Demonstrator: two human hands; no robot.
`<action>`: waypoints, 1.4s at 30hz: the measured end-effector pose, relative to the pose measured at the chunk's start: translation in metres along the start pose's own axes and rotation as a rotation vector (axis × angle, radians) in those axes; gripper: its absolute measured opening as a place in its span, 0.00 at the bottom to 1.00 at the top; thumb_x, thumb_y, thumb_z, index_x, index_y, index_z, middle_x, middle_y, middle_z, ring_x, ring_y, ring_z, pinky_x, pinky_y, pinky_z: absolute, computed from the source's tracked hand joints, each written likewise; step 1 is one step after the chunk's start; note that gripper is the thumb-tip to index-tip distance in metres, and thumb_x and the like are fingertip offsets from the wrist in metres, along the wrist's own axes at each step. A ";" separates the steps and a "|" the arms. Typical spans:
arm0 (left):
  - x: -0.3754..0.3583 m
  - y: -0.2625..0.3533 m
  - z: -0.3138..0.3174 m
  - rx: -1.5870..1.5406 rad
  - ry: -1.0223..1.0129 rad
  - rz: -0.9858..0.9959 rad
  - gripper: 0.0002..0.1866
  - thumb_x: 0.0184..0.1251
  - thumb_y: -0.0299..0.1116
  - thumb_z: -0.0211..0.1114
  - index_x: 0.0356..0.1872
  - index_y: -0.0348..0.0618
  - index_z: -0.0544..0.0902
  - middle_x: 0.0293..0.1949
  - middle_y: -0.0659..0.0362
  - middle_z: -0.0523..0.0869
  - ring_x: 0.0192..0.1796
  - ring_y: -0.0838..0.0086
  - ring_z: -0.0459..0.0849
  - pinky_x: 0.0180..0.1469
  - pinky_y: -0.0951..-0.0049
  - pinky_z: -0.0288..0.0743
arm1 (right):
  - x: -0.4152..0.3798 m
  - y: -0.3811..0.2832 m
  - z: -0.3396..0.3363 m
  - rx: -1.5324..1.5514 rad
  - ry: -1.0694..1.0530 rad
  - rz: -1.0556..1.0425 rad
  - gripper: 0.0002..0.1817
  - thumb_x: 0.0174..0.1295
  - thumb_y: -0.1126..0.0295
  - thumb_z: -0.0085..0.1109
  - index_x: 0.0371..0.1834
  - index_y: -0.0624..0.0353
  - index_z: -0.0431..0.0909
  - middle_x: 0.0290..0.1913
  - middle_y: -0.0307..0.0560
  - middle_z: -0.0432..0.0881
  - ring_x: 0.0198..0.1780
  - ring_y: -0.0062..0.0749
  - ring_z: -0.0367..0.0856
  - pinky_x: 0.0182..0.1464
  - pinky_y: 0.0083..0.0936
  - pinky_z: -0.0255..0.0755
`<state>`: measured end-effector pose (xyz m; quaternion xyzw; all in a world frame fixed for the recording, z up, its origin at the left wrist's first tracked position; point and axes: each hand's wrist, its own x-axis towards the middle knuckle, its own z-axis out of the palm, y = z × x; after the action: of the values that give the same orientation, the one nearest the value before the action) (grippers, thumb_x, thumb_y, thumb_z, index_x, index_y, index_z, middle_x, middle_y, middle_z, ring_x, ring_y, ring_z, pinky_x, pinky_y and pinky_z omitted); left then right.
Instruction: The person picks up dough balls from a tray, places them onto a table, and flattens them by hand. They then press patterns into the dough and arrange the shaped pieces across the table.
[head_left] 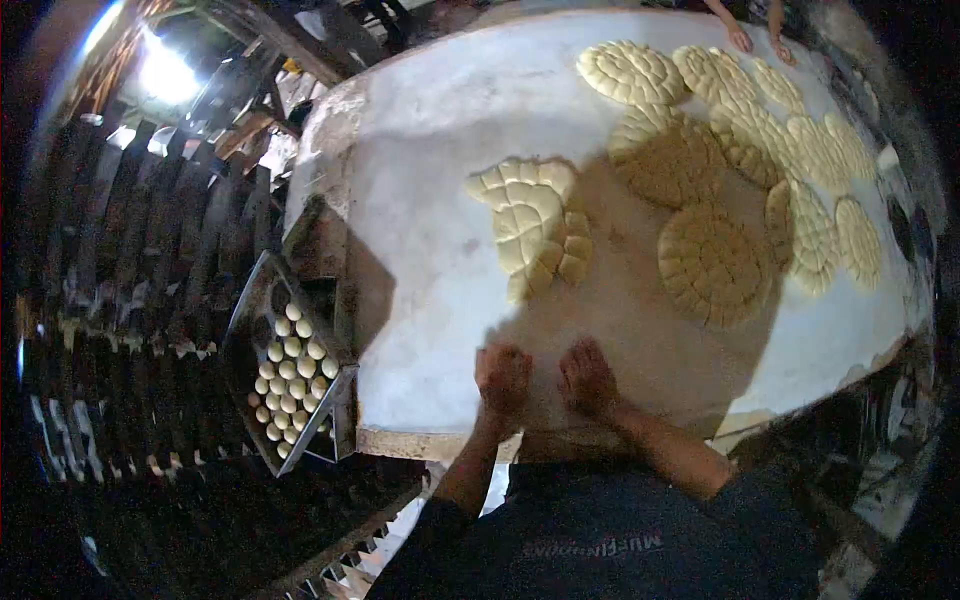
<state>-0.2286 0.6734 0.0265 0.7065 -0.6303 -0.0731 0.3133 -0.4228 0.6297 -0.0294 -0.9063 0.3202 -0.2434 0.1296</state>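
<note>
Both hands are low over the near edge of the white work table (420, 300), side by side and a little apart. My left hand (503, 380) is cupped palm down, fingers curled in; anything beneath it is hidden. My right hand (588, 378) is curled the same way and slightly smeared, its palm also hidden. Ahead of them lies a loose cluster of pale dough pieces (530, 215) pressed edge to edge. Further right is a round of cut dough pieces (715, 265), in the shadow of my body.
Several more dough rounds (630, 72) cover the table's right and far side. A co-worker's hands (742, 40) rest at the far right edge. At left, a metal tray (240, 330) holds rows of small dough balls (290, 370). Dark wooden slats (140, 230) stand beyond it.
</note>
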 end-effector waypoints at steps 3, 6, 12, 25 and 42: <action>-0.042 -0.021 -0.032 0.116 -0.246 0.204 0.12 0.56 0.33 0.65 0.41 0.45 0.78 0.45 0.50 0.78 0.53 0.51 0.74 0.59 0.48 0.65 | -0.044 0.027 -0.030 0.032 -0.232 -0.141 0.15 0.54 0.68 0.57 0.40 0.68 0.73 0.41 0.61 0.73 0.52 0.60 0.71 0.65 0.59 0.58; -0.060 -0.113 -0.029 0.319 -0.411 0.043 0.16 0.59 0.38 0.62 0.48 0.45 0.78 0.49 0.51 0.78 0.58 0.52 0.73 0.61 0.45 0.62 | -0.021 0.085 -0.060 0.006 -0.087 0.041 0.12 0.55 0.71 0.54 0.39 0.69 0.73 0.41 0.64 0.71 0.53 0.63 0.70 0.64 0.59 0.58; 0.022 -0.114 0.021 0.083 0.024 -0.233 0.15 0.62 0.38 0.60 0.48 0.45 0.78 0.48 0.48 0.79 0.61 0.49 0.70 0.65 0.53 0.62 | 0.059 0.043 -0.025 -0.197 0.187 0.140 0.14 0.60 0.68 0.50 0.41 0.71 0.73 0.42 0.65 0.71 0.53 0.65 0.69 0.65 0.61 0.56; 0.022 -0.137 -0.013 -0.232 0.082 -0.105 0.08 0.56 0.28 0.61 0.38 0.43 0.81 0.43 0.54 0.84 0.49 0.58 0.80 0.56 0.56 0.70 | 0.097 0.045 -0.037 -0.194 0.264 0.502 0.13 0.68 0.64 0.50 0.36 0.66 0.71 0.36 0.58 0.72 0.42 0.52 0.70 0.54 0.47 0.61; 0.153 -0.347 -0.361 0.177 0.177 0.103 0.22 0.54 0.26 0.63 0.53 0.39 0.76 0.56 0.39 0.75 0.60 0.45 0.72 0.63 0.50 0.67 | 0.217 -0.112 -0.048 0.329 -0.200 0.660 0.18 0.66 0.60 0.54 0.50 0.64 0.77 0.41 0.48 0.79 0.40 0.32 0.78 0.41 0.29 0.78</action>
<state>0.2747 0.6594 0.1717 0.7020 -0.6395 0.0617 0.3074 -0.2429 0.5711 0.1326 -0.7407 0.5373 -0.1472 0.3755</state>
